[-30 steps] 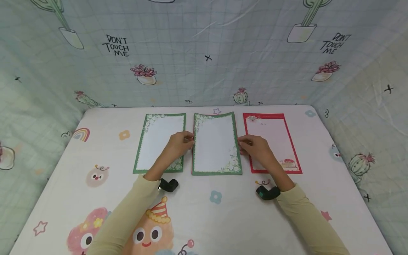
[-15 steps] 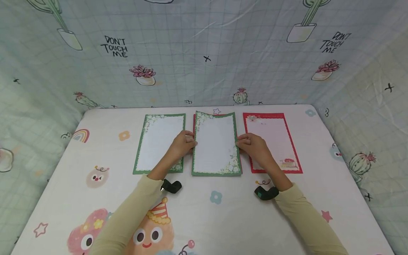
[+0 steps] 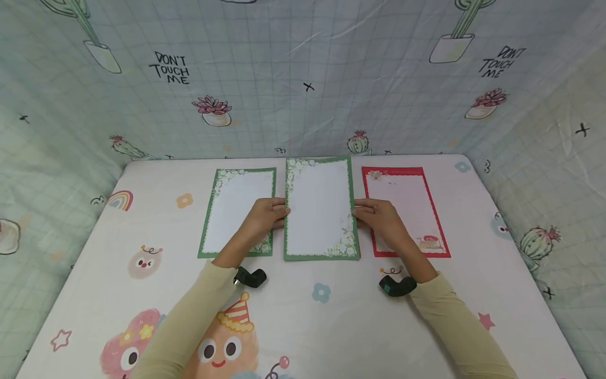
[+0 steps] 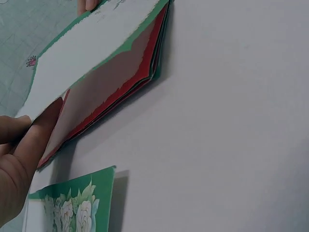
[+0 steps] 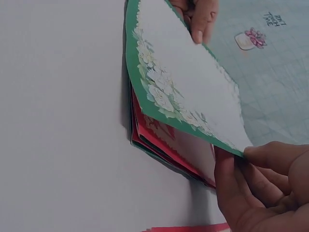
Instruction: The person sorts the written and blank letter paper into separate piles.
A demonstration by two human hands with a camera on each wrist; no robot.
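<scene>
Table (image 3: 341,326): paper in a row near the far edge.
Centre: stack of sheets (image 4: 104,87), about midway between the far corners; above it, with a gap between, top sheet (image 3: 319,210), left hand (image 3: 262,216) at its left edge, right hand (image 3: 382,218) at its right.
Left: left sheet (image 3: 229,210), partly under the left hand.
Right: right sheet (image 3: 400,197), partly under the right hand.
Behind the far edge: cloth (image 3: 265,68).

head view fwd/down, 2 wrist views close, facing inward, sharing mid. sheet (image 3: 319,208)
</scene>
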